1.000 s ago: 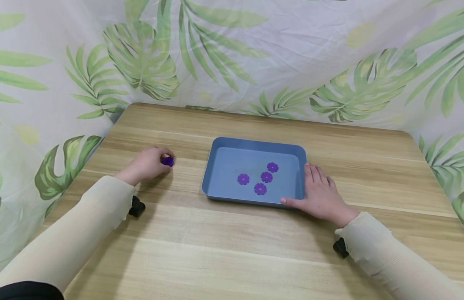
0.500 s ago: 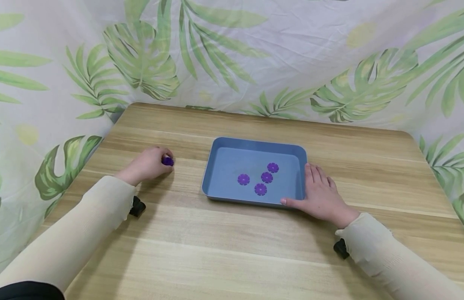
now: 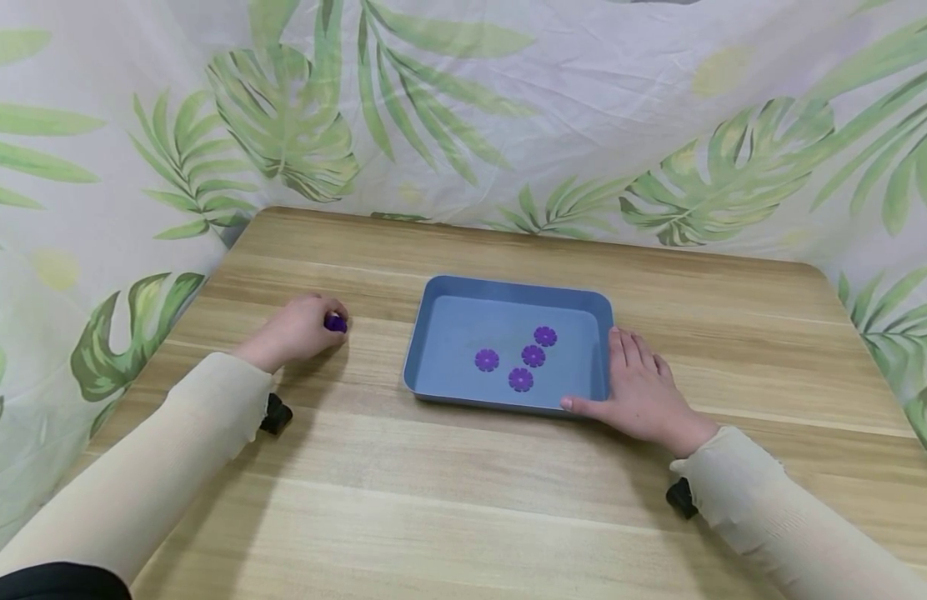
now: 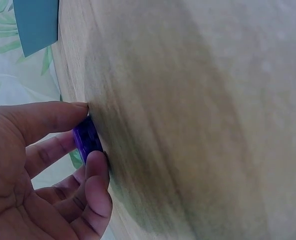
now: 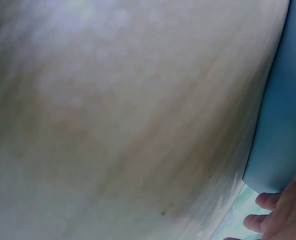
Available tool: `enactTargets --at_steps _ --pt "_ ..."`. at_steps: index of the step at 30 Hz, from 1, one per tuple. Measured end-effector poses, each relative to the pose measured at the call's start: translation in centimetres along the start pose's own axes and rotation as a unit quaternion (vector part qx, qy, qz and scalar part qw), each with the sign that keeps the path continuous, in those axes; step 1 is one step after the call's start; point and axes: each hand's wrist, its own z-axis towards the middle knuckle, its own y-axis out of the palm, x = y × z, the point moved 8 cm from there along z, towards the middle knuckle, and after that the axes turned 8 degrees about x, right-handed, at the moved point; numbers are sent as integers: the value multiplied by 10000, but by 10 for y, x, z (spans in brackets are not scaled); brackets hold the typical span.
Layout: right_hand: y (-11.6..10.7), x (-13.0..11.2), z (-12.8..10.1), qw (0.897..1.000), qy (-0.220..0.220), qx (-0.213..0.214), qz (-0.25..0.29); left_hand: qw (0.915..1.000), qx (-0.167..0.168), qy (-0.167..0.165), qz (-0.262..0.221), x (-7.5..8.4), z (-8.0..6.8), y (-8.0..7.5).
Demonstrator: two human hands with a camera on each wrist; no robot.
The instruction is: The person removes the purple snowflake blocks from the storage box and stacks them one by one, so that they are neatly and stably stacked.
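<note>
So from where I'm sitting, my left hand (image 3: 293,330) is out on the left part of the light wooden table (image 3: 463,500), well apart from the tray, and it's pinching a small purple plastic flower-shaped disc (image 3: 336,323) between thumb and fingertips. In the left wrist view that disc (image 4: 87,138) is stood up on its edge against the wood, thumb above it and a fingertip (image 4: 98,165) below, the other fingers curled loosely behind. It's round, so there's no real long axis to speak of; its flat faces look sideways rather than up, but I can't tell the exact heading. My right hand (image 3: 643,387) lies flat on the table, touching the right wall of the shallow blue rectangular plastic tray (image 3: 433,333), fingers straight and close together along that side, thumb stretched along the tray's near right corner. It's just resting there, not curled round anything. The tray's long side runs left to right in the head view. Inside it, four more purple flower discs lie flat on the floor in a loose cluster towards the right half: one at the left (image 3: 487,360), one nearest me (image 3: 520,379), one in the middle (image 3: 533,356) and one furthest back (image 3: 544,336), near each other but not stacked. A leaf-print cloth (image 3: 463,125) hangs behind the table.
</note>
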Motion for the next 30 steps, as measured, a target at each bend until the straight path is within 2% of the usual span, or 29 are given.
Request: enactTargets --at_steps 9,19,22,26,30 --pt "1 -1 0 10000 -23 13 -16 9999 84 66 -45 -2 -1 2" --pt "1 -1 0 10000 -14 0 -7 9994 -44 -193 -275 -7 -7 0" --pt "0 -1 0 10000 -21 25 -5 9991 -20 -231 -356 -8 -7 -8" --pt "-1 0 0 10000 -10 28 -11 9977 226 -362 -532 -5 -3 -27" --pt "-1 1 0 10000 -1 27 -26 9915 374 -542 -1126 5 1 -40"
